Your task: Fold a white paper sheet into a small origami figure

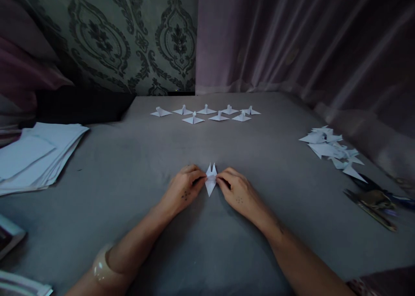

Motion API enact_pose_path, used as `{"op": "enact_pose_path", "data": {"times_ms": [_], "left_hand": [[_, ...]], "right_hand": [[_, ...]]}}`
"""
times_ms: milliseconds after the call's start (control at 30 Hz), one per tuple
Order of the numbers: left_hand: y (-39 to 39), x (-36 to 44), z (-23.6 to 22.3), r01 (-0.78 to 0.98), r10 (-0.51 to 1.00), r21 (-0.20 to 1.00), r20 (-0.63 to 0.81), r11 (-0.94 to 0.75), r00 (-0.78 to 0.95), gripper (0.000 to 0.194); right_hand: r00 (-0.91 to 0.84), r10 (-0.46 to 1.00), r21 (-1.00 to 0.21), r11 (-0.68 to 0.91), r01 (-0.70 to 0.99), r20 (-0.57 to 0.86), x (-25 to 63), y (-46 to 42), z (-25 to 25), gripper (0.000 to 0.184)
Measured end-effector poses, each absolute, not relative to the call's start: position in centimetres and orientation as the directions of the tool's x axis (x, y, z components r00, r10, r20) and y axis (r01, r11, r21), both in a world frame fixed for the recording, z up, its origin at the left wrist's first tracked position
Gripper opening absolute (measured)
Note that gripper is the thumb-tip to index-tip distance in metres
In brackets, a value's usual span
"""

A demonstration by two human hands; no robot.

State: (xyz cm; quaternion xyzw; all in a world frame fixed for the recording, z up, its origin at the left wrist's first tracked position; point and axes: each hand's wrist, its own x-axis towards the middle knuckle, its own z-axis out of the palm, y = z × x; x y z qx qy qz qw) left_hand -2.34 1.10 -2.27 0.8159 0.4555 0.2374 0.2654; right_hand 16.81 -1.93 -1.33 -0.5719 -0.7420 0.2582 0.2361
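Observation:
A small white folded paper figure (211, 184) is held in the middle of the grey surface, with two narrow points upward and one broad point toward me. My left hand (187, 184) pinches its left edge between thumb and fingers. On the opposite edge, my right hand (236, 186) grips it the same way. Both hands rest low, close to the surface. The fingertips cover the side corners of the paper.
Several finished paper cranes (193, 118) stand in two rows at the back. A heap of folded paper pieces (327, 146) lies at the right, near pens or tools (372, 209). White sheets (39, 157) are stacked at the left. A curtain (259, 40) hangs behind.

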Motion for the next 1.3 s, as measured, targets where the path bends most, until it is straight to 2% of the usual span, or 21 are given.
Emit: {"op": "enact_pose_path", "data": {"times_ms": [167, 467, 933, 1100, 1233, 1300], "left_hand": [[1.5, -1.9, -1.8, 0.628, 0.898, 0.686, 0.084, -0.366, 0.432, 0.017], [2.2, -1.8, -2.1, 0.661, 0.901, 0.661, 0.055, -0.355, 0.430, 0.018], [2.2, -1.7, -1.8, 0.679, 0.913, 0.671, -0.006, -0.298, 0.407, 0.015], [2.0, -1.7, -2.7, 0.697, 0.908, 0.626, 0.042, -0.349, 0.416, 0.013], [1.6, -1.5, -3.0, 0.717, 0.893, 0.546, 0.148, -0.433, 0.426, 0.011], [1.3, -1.4, -2.8, 0.699, 0.850, 0.496, 0.193, -0.516, 0.490, 0.015]], "right_hand": [[-0.181, 0.983, -0.652, 0.164, 0.740, 0.042, 16.7, -1.5, -1.5, 0.017], [-0.073, 0.997, -0.618, 0.050, 0.785, -0.012, 15.9, -1.0, -1.7, 0.016], [-0.087, 0.996, -0.494, 0.077, 0.866, 0.002, 15.7, -1.3, -1.9, 0.020], [-0.106, 0.994, -0.470, 0.110, 0.876, 0.035, 15.7, -1.5, -2.2, 0.021], [-0.117, 0.991, -0.521, 0.132, 0.844, 0.061, 16.1, -1.6, -2.0, 0.015], [-0.148, 0.986, -0.551, 0.168, 0.817, 0.082, 16.4, -1.7, -1.8, 0.013]]}}
